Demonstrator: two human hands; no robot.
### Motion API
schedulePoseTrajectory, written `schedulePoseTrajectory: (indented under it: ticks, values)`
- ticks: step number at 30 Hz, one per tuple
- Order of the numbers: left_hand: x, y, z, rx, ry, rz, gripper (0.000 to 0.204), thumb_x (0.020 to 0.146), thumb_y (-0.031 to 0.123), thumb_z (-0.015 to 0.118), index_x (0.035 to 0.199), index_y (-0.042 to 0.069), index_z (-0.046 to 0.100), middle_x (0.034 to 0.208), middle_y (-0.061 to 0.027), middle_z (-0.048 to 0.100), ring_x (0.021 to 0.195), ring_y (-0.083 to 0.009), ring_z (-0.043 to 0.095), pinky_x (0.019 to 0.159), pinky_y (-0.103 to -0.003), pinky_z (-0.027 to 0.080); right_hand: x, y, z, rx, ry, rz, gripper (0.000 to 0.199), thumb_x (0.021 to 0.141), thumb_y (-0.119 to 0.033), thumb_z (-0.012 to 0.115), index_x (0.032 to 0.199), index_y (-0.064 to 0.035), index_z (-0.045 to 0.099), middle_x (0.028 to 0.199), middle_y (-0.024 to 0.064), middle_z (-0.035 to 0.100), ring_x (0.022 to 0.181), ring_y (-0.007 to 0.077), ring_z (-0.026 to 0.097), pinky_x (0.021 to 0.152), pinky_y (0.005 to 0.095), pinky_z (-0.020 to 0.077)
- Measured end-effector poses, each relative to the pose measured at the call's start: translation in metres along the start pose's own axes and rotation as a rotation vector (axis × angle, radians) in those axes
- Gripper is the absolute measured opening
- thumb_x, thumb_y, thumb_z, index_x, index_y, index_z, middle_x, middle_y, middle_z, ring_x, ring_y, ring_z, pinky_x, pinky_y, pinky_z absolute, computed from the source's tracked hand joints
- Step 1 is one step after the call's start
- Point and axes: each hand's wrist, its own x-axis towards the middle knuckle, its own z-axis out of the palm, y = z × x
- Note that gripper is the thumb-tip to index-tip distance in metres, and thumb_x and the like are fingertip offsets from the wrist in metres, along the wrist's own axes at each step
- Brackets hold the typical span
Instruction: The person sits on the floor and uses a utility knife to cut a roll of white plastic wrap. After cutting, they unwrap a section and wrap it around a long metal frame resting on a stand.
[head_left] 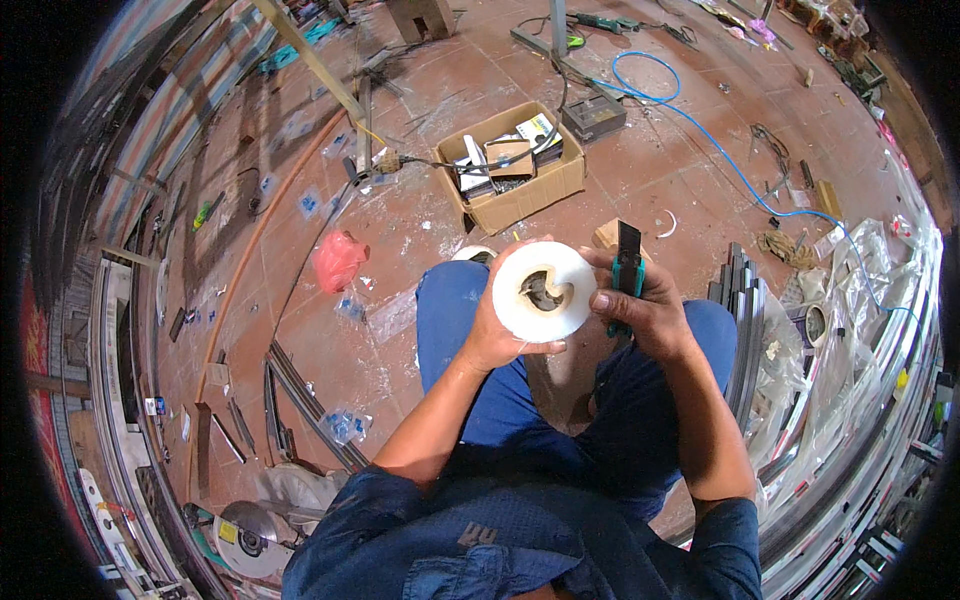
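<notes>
My left hand (487, 330) is wrapped round the side of a thick white roll (570, 275), which looks like tape or plastic film. Its end faces up, showing a brown cardboard core that is dented inward. In my right hand (652, 310) is a slim black-and-teal hand tool (628, 262), held upright with its black end pointing away from me. The tool's exact kind is hard to make out. My right thumb and fingertips come up against the roll's right edge. Both hands are above my knees, and the left fingers are partly hidden behind the roll.
An open cardboard box (520, 205) with small packages stands ahead on the tiled floor. A red plastic bag (341, 260) lies left of it. A blue hose (715, 150) curves across the right side. Metal profiles (740, 310) lie by my right knee, a circular-bladed saw (250, 540) at lower left.
</notes>
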Motion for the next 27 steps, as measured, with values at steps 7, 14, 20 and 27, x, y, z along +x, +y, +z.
schedulePoseTrajectory:
  ticks: [7,14,20,27]
  values:
    - [0.003,0.000,0.004,-0.008,-0.035,0.002,0.136,0.055,0.031,0.110,0.164,0.002,0.034,0.163,-0.0174,0.049,0.151,-0.0311,0.048,0.128,-0.047,0.036,-0.004,0.004,-0.005,-0.060,0.032,0.001,0.056,0.094,-0.012,0.087,0.145,-0.0006,0.068,0.102,0.0003,0.076,0.086,0.0087,0.066,0.073,0.0261,0.0531]
    - [-0.002,0.005,0.010,0.022,0.023,-0.068,0.131,0.060,0.028,0.108,0.164,0.000,0.033,0.157,-0.0172,0.054,0.146,-0.0298,0.053,0.125,-0.045,0.040,-0.007,-0.002,-0.005,-0.083,0.059,0.011,0.050,0.096,-0.011,0.085,0.143,-0.0025,0.070,0.102,-0.0016,0.072,0.086,0.0079,0.063,0.078,0.0268,0.0521]
    - [0.000,-0.005,0.022,0.154,0.111,-0.052,0.120,0.064,0.029,0.105,0.159,-0.003,0.039,0.148,-0.0184,0.059,0.139,-0.0293,0.059,0.120,-0.043,0.046,0.002,0.012,-0.011,-0.634,0.138,-0.526,0.041,0.084,-0.013,0.092,0.121,-0.0060,0.077,0.110,0.0070,0.064,0.099,0.0215,0.064,0.086,0.0351,0.0531]
    - [0.002,-0.017,0.029,0.348,0.111,0.030,0.110,0.071,0.016,0.104,0.158,0.000,0.038,0.147,-0.0163,0.063,0.135,-0.0265,0.064,0.117,-0.042,0.052,-0.002,0.008,0.006,-0.989,0.060,-0.555,0.060,0.060,-0.019,0.101,0.116,-0.0139,0.079,0.117,0.0124,0.063,0.102,0.0303,0.071,0.083,0.0434,0.0596]
